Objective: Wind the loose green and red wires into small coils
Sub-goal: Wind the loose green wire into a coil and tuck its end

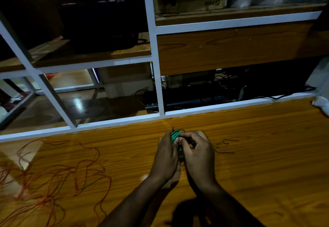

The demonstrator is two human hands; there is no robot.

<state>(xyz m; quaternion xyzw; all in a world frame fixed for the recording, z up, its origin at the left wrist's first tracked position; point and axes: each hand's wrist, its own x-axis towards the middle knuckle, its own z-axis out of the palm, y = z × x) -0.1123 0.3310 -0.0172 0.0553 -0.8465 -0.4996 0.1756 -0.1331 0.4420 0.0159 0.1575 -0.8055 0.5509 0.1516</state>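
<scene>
A small green wire coil [175,135] is pinched between my two hands above the middle of the wooden table [267,164]. My left hand [166,155] wraps it from the left, and my right hand [197,153] presses its fingertips on it from the right. Most of the coil is hidden by my fingers; green loops show at the top and a bit lower between the palms. The loose red wire [53,175] lies in a wide tangle on the table's left part, apart from both hands.
Two short dark wire pieces [227,145] lie to the right of my hands. A white metal frame [156,66] borders the table's far edge, with wooden shelves, a keyboard [187,103] and cables behind it. A white object [322,104] sits at the right edge.
</scene>
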